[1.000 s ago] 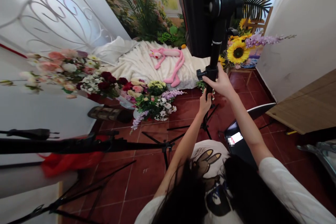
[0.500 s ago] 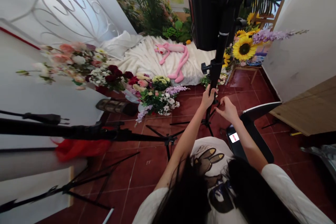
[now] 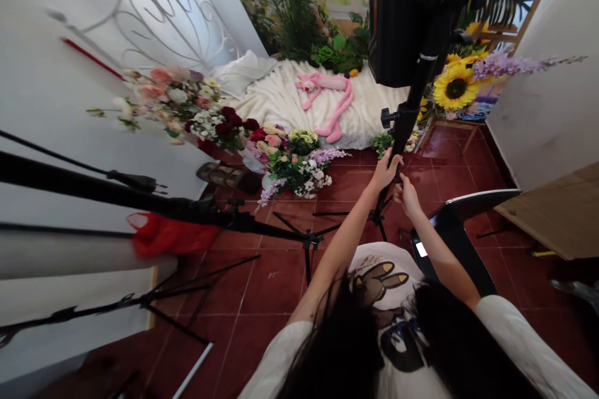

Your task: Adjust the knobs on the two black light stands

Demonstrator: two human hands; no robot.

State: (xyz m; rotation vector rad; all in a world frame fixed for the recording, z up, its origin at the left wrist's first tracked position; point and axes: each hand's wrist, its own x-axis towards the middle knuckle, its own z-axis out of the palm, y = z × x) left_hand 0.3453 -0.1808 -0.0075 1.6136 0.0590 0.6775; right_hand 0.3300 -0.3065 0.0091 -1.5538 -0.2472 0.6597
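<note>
A black light stand (image 3: 406,121) rises in front of me with a large black panel (image 3: 397,12) at its top. My left hand (image 3: 386,169) is wrapped around the stand's pole below the black locking knob (image 3: 387,117). Just beneath it, my right hand (image 3: 406,192) grips the same pole. The stand's tripod legs (image 3: 355,215) spread over the red tile floor.
A second black stand (image 3: 140,199) lies across the left. Flower bunches (image 3: 285,159) line the floor before a white blanket with a pink plush toy (image 3: 327,100). Sunflowers (image 3: 456,87), a dark chair with a phone (image 3: 449,237) and a wooden board (image 3: 556,212) are on the right.
My right hand came down from the locking knob to the pole under my left hand. The view shifted right and up, so the stand sits further right.
</note>
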